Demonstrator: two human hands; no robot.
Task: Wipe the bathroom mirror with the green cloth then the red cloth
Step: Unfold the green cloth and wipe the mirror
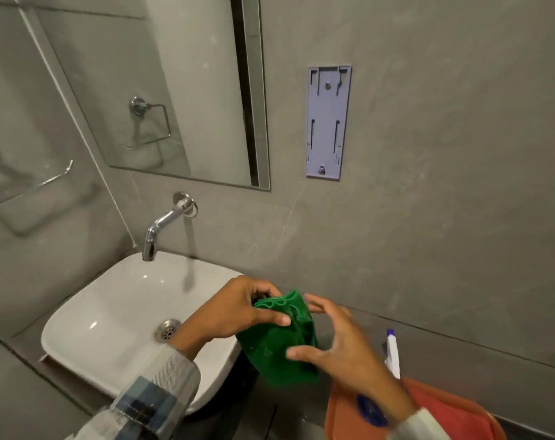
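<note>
The grey plaster-finish wall (428, 154) fills most of the view. A rectangular frameless bathroom mirror (174, 90) is mounted on its upper left area; the glass reflects a chrome towel ring. Below the mirror, a white ceramic rounded-square washbasin (111, 312) sits on a grey counter (22, 392), with a round metal drain (168, 330) in its bowl. A chrome wall-mounted spout (161, 225) projects from the wall over the rear rim of the basin. To the right of the mirror, a pale lilac rectangular plastic mounting plate (328, 122) is fixed upright to the wall.

At lower right, an orange plastic tub (460, 411) is partly cut off by the frame edge. A white spray bottle with a blue tip (393, 354) stands just behind it.

The crumpled green cloth (276, 354) is held in the air beside the right rim of the basin, below the mirror and not touching it. The left hand (238, 312), in a plaid sleeve, grips the upper fold of the cloth between thumb and fingers. The right hand (342, 344) is spread, thumb pressed against the front of the cloth, fingers behind its right edge. The red cloth cannot be identified with certainty.
</note>
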